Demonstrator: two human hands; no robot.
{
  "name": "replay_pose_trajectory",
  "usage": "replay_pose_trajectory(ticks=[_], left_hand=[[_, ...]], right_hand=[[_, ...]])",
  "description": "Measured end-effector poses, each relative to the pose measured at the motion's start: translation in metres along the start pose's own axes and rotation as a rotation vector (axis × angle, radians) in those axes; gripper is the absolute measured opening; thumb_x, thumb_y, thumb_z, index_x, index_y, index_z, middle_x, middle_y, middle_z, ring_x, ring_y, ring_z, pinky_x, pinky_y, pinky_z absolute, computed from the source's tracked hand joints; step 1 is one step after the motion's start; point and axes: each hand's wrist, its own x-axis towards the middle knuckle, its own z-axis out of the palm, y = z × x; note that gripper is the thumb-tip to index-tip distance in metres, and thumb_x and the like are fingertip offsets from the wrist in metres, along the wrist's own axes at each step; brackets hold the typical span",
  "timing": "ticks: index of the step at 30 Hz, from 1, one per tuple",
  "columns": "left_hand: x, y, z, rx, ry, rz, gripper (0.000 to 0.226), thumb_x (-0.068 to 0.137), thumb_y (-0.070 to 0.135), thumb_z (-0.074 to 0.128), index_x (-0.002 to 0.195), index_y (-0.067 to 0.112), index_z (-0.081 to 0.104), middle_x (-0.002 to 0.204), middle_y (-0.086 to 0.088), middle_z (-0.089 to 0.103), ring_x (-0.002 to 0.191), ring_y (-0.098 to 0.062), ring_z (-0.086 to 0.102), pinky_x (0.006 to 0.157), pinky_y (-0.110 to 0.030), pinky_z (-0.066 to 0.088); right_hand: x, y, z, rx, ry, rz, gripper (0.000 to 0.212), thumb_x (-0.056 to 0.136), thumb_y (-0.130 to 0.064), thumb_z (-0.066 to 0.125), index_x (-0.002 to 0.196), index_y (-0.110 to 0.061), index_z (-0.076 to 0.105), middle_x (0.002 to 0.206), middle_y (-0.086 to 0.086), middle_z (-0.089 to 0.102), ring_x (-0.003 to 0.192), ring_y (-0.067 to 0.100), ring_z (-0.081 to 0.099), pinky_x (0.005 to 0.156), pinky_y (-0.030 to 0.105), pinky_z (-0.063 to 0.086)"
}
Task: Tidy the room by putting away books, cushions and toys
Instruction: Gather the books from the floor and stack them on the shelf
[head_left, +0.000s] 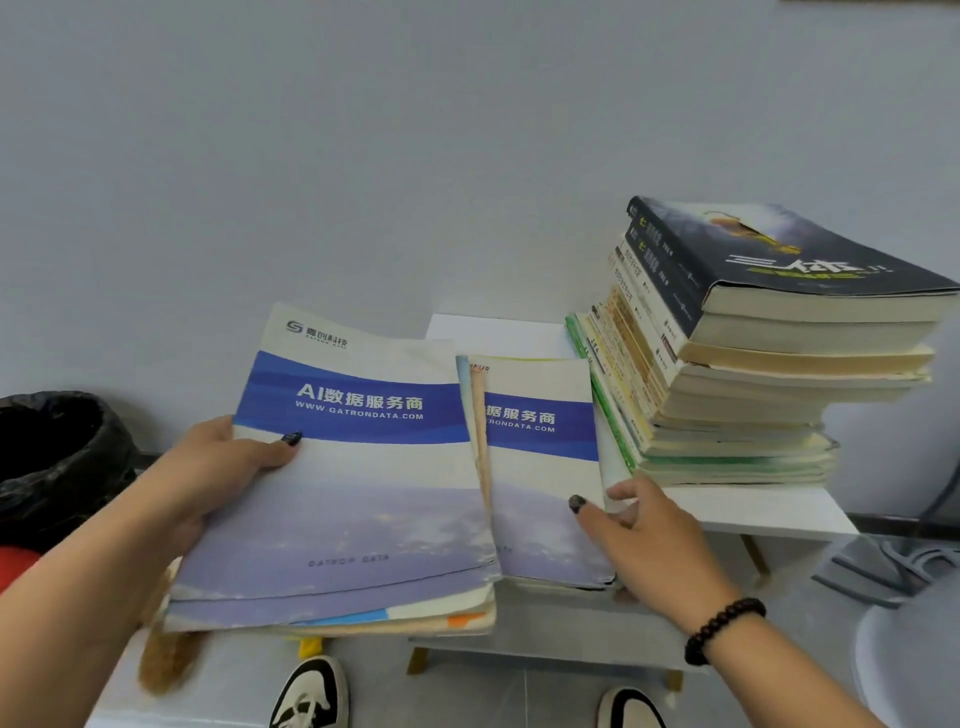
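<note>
A small white table (769, 512) stands against the wall, and a tall leaning stack of books (737, 364) fills its back right corner. A blue-and-white booklet (545, 467) lies at the table's front left edge, just beside the stack. The left hand (218, 467) grips a bundle of similar booklets (343, 488) off the table's left edge, thumb curled over the top cover. The right hand (644, 535) holds the lying booklet's right edge, thumb on its cover. A black-lined bin (57, 457) sits far left.
</note>
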Motion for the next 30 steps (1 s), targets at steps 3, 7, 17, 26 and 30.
replay_pose_trajectory(ticks=[3, 7, 17, 26, 30], left_hand=[[0.002, 0.0, -0.014, 0.01, -0.01, -0.04, 0.021, 0.089, 0.009, 0.067, 0.111, 0.008, 0.067, 0.095, -0.017, 0.073, 0.082, -0.036, 0.069, 0.073, -0.04, 0.055], [0.003, -0.004, -0.016, 0.001, -0.022, -0.076, 0.022, 0.089, 0.011, 0.068, 0.11, 0.008, 0.067, 0.092, -0.017, 0.075, 0.083, -0.039, 0.07, 0.078, -0.047, 0.056], [0.001, -0.013, -0.014, -0.072, -0.051, -0.134, 0.023, 0.089, 0.012, 0.068, 0.111, 0.007, 0.066, 0.092, -0.017, 0.075, 0.084, -0.04, 0.071, 0.081, -0.054, 0.055], [-0.001, -0.025, -0.01, -0.126, -0.054, -0.181, 0.02, 0.089, 0.009, 0.067, 0.108, 0.005, 0.066, 0.092, -0.018, 0.075, 0.083, -0.038, 0.07, 0.08, -0.049, 0.055], [-0.002, -0.024, -0.01, -0.12, -0.044, -0.158, 0.018, 0.09, 0.011, 0.066, 0.107, 0.007, 0.066, 0.095, -0.017, 0.074, 0.087, -0.038, 0.07, 0.081, -0.049, 0.055]], right_hand=[[0.002, -0.005, 0.014, 0.353, -0.153, 0.209, 0.047, 0.084, -0.036, 0.072, 0.108, -0.018, 0.036, 0.103, 0.002, 0.055, 0.054, 0.022, 0.064, 0.042, 0.024, 0.049], [0.013, -0.007, 0.008, 0.175, -0.011, 0.057, 0.045, 0.08, -0.034, 0.077, 0.071, -0.017, 0.036, 0.059, -0.007, 0.039, 0.046, 0.007, 0.037, 0.041, 0.015, 0.029], [-0.002, -0.053, -0.009, -0.489, 0.206, -0.277, 0.011, 0.101, -0.023, 0.042, 0.098, -0.015, 0.034, 0.071, -0.001, 0.047, 0.065, 0.023, 0.047, 0.052, 0.032, 0.033], [-0.008, -0.077, -0.03, -0.231, 0.815, -0.85, 0.01, 0.085, 0.009, 0.063, 0.09, -0.001, 0.062, 0.057, 0.014, 0.06, 0.041, 0.03, 0.052, 0.041, 0.032, 0.045], [-0.021, -0.084, -0.035, -0.128, 0.995, -0.966, 0.009, 0.088, 0.009, 0.06, 0.094, 0.005, 0.064, 0.069, 0.013, 0.065, 0.051, 0.031, 0.058, 0.052, 0.027, 0.041]])
